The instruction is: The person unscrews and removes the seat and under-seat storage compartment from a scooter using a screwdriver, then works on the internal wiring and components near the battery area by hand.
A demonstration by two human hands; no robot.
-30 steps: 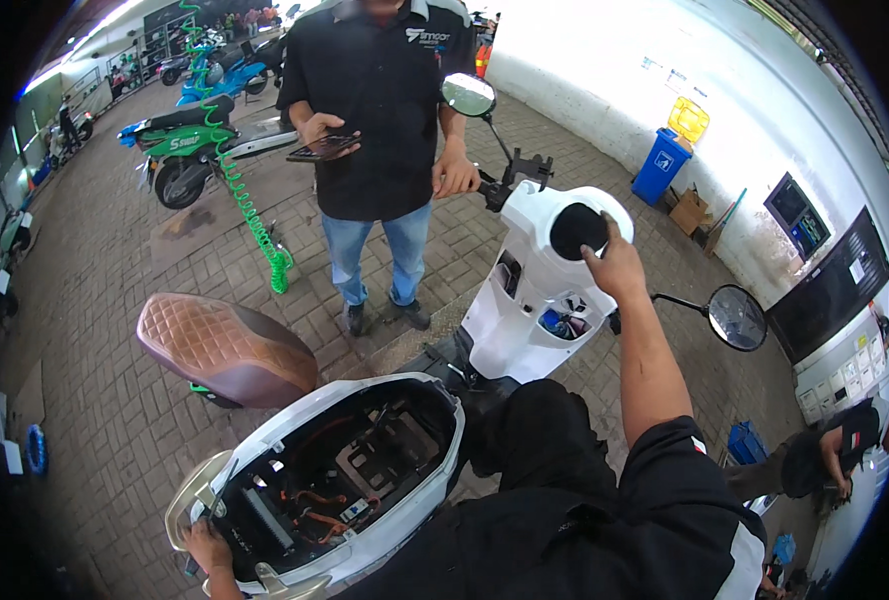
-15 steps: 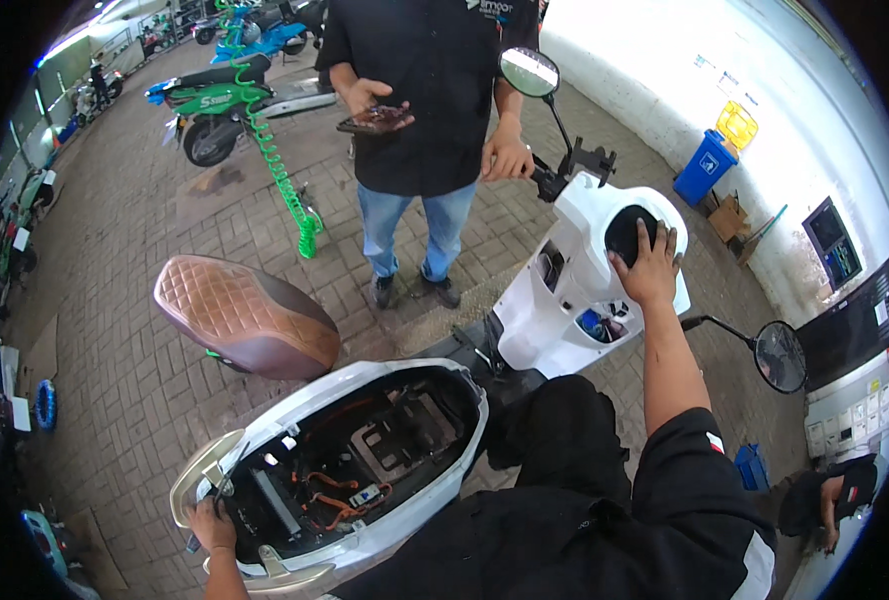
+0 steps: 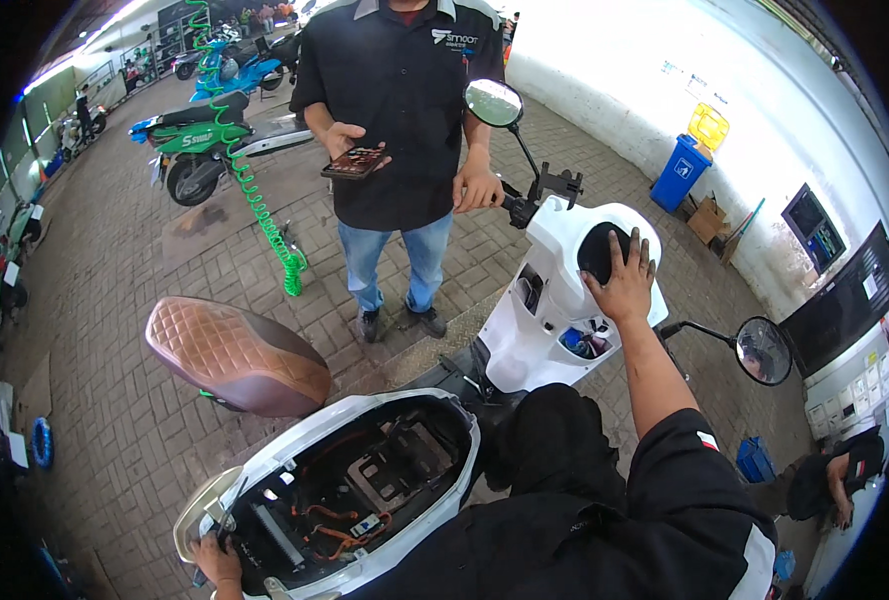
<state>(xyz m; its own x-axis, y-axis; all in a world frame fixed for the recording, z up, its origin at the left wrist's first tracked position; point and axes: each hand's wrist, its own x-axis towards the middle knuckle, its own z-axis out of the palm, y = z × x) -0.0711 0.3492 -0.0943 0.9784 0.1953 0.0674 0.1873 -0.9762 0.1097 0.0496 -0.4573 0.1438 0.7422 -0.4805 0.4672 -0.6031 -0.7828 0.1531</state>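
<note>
Blue bin (image 3: pixel 679 174) (yellow lid (image 3: pixel 709 125) raised) by white wall (image 3: pixel 605 80); green coiled hose (image 3: pixel 257 205).

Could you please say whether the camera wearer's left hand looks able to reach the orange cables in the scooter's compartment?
Probably yes: the left hand is at the rear of the compartment's rim, and the orange cables lie uncovered; a grey bar between seems low enough to clear.

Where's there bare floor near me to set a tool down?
Bare paving lies between the brown seat and the blue ring, and between the seat and the green coiled hose. The open under-seat bay is crowded: orange cables inside, your left hand at its rear end.
</note>
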